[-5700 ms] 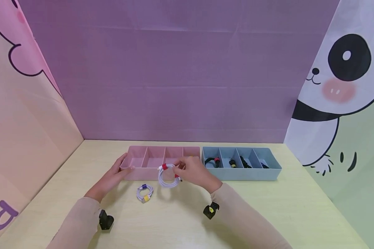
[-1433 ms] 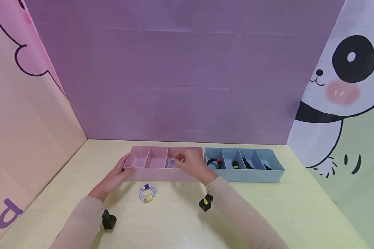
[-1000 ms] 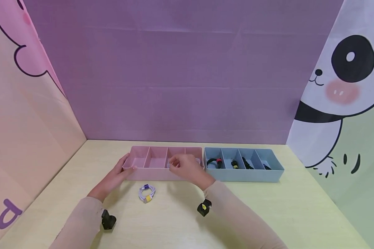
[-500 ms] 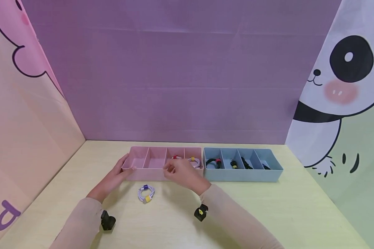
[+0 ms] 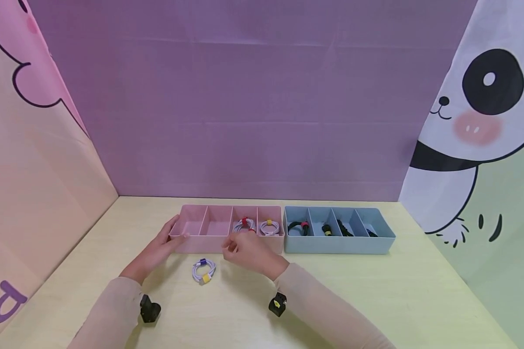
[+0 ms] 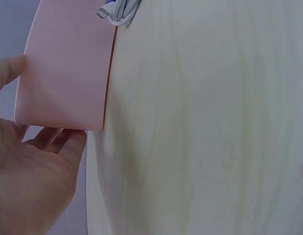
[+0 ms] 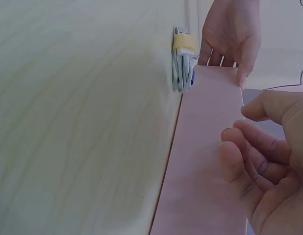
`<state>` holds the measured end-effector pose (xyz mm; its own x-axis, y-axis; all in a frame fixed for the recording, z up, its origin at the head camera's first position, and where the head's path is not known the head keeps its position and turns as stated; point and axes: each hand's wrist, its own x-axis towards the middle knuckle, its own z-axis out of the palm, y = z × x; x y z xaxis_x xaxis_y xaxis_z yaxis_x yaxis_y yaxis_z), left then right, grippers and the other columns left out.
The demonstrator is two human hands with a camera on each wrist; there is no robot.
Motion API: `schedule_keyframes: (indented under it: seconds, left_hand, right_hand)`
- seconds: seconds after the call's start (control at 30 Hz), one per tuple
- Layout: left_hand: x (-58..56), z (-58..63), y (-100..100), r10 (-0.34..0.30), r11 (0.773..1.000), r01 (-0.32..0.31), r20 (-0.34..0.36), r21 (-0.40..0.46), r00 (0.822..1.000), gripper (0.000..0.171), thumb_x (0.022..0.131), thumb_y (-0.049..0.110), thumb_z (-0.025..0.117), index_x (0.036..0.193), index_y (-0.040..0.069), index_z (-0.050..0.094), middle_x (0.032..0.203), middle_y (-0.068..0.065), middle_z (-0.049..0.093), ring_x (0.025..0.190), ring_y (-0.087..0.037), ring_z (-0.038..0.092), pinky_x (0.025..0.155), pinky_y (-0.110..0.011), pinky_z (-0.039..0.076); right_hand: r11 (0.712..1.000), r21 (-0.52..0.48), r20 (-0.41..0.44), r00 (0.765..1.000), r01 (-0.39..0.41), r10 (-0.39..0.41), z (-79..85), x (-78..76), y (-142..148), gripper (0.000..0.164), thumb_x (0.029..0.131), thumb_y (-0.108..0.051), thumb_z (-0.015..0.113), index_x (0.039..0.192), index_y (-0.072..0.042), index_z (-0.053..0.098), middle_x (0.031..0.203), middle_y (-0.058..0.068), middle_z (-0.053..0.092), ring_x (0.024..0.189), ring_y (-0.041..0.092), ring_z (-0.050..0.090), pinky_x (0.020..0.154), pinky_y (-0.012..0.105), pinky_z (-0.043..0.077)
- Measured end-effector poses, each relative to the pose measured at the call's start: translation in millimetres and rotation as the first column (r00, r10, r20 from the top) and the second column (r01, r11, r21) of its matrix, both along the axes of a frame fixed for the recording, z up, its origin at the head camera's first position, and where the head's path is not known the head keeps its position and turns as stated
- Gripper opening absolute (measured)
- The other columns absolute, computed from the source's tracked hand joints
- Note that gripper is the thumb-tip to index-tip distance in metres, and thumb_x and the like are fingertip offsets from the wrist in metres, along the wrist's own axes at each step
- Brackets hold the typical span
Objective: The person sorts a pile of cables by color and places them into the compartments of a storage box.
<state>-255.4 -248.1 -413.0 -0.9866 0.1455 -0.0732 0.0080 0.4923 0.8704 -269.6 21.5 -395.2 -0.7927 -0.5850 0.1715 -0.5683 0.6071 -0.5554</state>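
My left hand (image 5: 159, 245) grips the left end of a pink divided box (image 5: 229, 244), its thumb on the front rim; the left wrist view shows its fingers against the end wall. My right hand (image 5: 251, 252) hovers in front of the same box with fingers loosely bent and nothing between them, as the right wrist view shows. A white coiled cable with red ties (image 5: 244, 224) lies in the third compartment. Another, with a yellow tie (image 5: 269, 227), lies in the rightmost one. On the table before the box is a white coiled cable with blue and yellow ties (image 5: 204, 271).
Right beside the pink box stands a blue divided box (image 5: 340, 245) with dark cables (image 5: 299, 226) in its compartments. A purple backdrop (image 5: 262, 121) rises behind the table (image 5: 353, 291), with printed panels at both sides.
My right hand has let go of the red-tied cable inside the pink box, then come out toward the front left. My left hand has kept its hold on the box.
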Motion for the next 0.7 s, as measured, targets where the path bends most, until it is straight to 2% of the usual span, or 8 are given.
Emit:
schedule_keyframes:
  seconds: [0.43, 0.7]
  left_hand:
    - [-0.1, -0.4, 0, 0.004, 1.0, -0.004, 0.0, -0.009, 1.0, 0.091, 0.101, 0.055, 0.049, 0.162, 0.017, -0.007, 0.163, -0.027, 0.005, 0.146, -0.049, 0.014, 0.112, -0.072, 0.014]
    - [2.3, 2.0, 0, 0.008, 0.999, -0.007, 0.026, -0.04, 1.0, 0.092, 0.1, 0.059, 0.048, 0.161, 0.02, -0.009, 0.164, -0.025, 0.002, 0.146, -0.052, 0.008, 0.109, -0.075, 0.013]
  right_hand:
    - [0.999, 0.026, 0.009, 1.0, -0.018, 0.018, -4.0, 5.3, -6, 0.014, 0.094, -0.018, 0.07, 0.105, -0.01, 0.075, 0.09, -0.006, 0.069, 0.078, 0.004, 0.058, 0.066, 0.013, 0.049]
    - [0.992, 0.125, -0.089, 0.996, -0.016, 0.027, -7.1, 8.6, -15, 0.021, 0.092, -0.025, 0.074, 0.107, -0.011, 0.076, 0.094, -0.006, 0.073, 0.084, 0.004, 0.063, 0.075, 0.015, 0.049]
